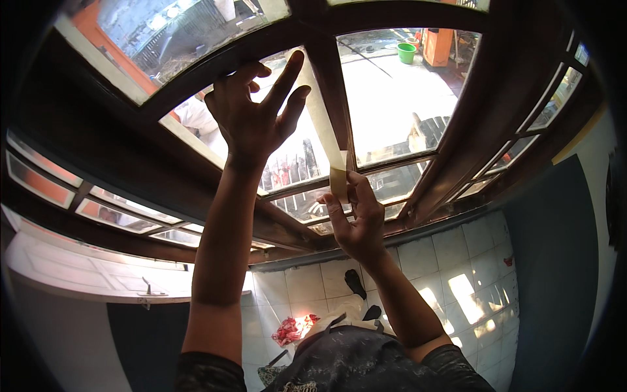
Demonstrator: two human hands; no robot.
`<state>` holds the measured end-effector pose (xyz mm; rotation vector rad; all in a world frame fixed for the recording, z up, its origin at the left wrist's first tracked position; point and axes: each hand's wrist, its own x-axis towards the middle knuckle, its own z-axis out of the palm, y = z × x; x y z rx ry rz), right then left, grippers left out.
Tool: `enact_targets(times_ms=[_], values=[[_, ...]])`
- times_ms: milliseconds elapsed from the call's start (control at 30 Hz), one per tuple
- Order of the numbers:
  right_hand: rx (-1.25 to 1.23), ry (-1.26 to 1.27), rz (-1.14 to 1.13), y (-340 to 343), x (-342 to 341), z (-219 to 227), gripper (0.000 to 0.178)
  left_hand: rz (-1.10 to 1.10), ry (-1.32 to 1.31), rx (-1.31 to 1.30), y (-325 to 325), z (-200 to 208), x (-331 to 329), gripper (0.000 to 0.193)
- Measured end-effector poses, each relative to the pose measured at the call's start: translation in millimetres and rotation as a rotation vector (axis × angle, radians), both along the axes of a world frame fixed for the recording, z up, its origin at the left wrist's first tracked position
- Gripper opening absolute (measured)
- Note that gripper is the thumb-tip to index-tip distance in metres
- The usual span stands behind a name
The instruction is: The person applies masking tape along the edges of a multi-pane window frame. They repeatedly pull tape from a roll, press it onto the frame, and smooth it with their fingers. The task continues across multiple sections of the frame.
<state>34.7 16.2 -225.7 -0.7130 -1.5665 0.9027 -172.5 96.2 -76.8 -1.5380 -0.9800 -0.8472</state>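
A strip of pale masking tape (337,183) runs down beside the upright bar of a dark wooden window frame (325,78). My right hand (358,219) pinches its lower end between thumb and fingers, and the tape's folded edge shows lighter there. Higher up and to the left, my left hand (251,117) is raised in front of the glass with its fingers spread. The tip of its index finger is close to the tape's upper stretch; whether it touches cannot be told. No object shows in the left hand.
Glass panes (398,91) give onto a bright yard with a green bucket (406,52). Louvred side windows (555,98) stand at the right. Below are the tiled floor (418,258), a red-and-white cloth or bag (294,330), and a white door (98,268) with a handle at the left.
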Motion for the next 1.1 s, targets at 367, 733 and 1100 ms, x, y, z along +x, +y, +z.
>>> enact_targets(times_ms=[367, 733, 1100], values=[[-0.094, 0.439, 0.093, -9, -1, 22, 0.062, 0.071, -0.005, 0.032, 3, -5, 3, 0.038], [-0.311, 0.194, -0.089, 12, -17, -8, 0.046, 0.052, 0.023, 0.133, 14, -7, -3, 0.033], [-0.122, -0.017, -0.253, 8, 8, -78, 0.058, 0.048, 0.035, 0.121, 11, -6, -1, 0.037]])
